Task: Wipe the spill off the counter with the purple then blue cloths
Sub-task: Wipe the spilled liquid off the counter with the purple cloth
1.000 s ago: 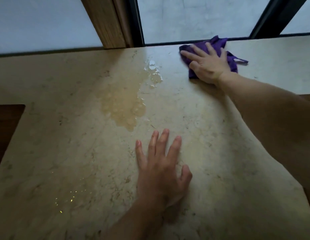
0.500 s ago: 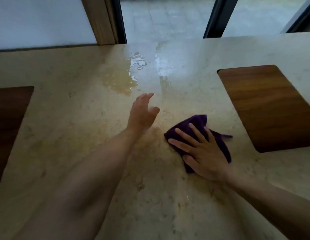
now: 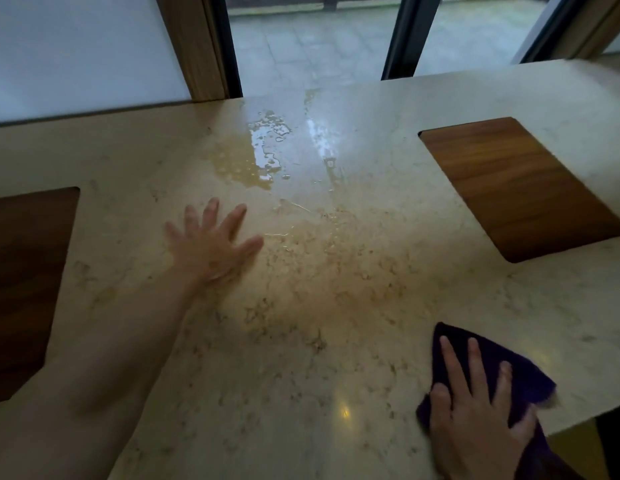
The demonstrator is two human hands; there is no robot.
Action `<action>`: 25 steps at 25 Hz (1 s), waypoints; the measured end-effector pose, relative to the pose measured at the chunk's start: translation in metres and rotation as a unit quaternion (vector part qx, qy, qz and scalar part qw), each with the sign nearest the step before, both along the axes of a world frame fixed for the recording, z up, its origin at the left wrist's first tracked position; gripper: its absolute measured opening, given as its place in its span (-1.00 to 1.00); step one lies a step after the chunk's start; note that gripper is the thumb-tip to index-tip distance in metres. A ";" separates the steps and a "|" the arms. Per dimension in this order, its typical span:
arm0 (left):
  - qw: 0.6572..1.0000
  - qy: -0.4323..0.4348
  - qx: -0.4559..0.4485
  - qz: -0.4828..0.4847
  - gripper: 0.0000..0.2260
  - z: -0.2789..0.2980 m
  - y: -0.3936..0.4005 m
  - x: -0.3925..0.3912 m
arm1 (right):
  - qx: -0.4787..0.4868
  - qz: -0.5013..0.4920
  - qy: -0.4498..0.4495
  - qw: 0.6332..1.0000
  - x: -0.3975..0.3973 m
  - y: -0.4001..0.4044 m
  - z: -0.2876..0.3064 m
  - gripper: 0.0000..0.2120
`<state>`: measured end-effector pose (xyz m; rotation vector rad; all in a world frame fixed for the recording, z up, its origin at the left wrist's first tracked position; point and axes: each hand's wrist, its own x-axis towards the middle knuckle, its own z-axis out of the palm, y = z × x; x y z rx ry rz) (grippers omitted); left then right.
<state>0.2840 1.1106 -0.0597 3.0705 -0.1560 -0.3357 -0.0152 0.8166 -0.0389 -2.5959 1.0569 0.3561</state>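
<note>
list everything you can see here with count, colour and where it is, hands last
counter: 1, beige marbled stone, fills most of the view
spill: 1, yellowish puddle, far middle of the counter, thin wet streaks trailing nearer
purple cloth: 1, dark purple, near right edge of the counter, partly hanging off
wood panels: 2, brown, set into the counter at far right and at the left edge
window frames: dark, behind the counter
wooden post: 1, light brown, back left
left hand: flat on the counter, fingers spread, empty
right hand: pressed flat on the purple cloth

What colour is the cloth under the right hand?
Dark purple cloth, pinned flat by the right hand; head view.
</note>
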 end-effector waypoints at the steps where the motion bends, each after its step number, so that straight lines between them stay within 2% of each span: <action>1: 1.000 -0.014 0.003 -0.002 -0.19 -0.004 0.000 0.000 | 0.002 -0.036 0.011 0.999 0.010 0.009 -0.002 -0.55; 4: 0.999 -0.034 0.000 0.001 -0.21 -0.010 -0.002 -0.001 | -0.001 -0.111 0.020 0.994 0.045 0.031 -0.005 -0.49; 6: 0.999 -0.040 -0.008 0.003 -0.21 -0.008 -0.001 -0.002 | 0.000 -0.112 0.015 0.994 0.085 0.039 -0.006 -0.47; 12: 1.000 -0.028 -0.005 0.006 -0.27 -0.002 -0.003 -0.002 | -0.064 0.056 -0.066 0.994 0.281 0.011 -0.023 -0.45; 18: 0.999 -0.048 -0.022 -0.013 -0.26 -0.010 -0.003 -0.002 | -0.051 0.120 -0.077 0.989 0.538 -0.038 -0.020 -0.48; 22: 0.997 -0.070 -0.031 -0.025 -0.25 -0.014 -0.001 -0.001 | -0.032 0.208 -0.067 0.975 0.619 -0.022 -0.014 -0.50; 25: 0.997 -0.071 -0.019 -0.024 -0.25 -0.014 -0.002 -0.004 | -0.024 0.366 -0.072 0.927 0.630 0.010 -0.014 -0.49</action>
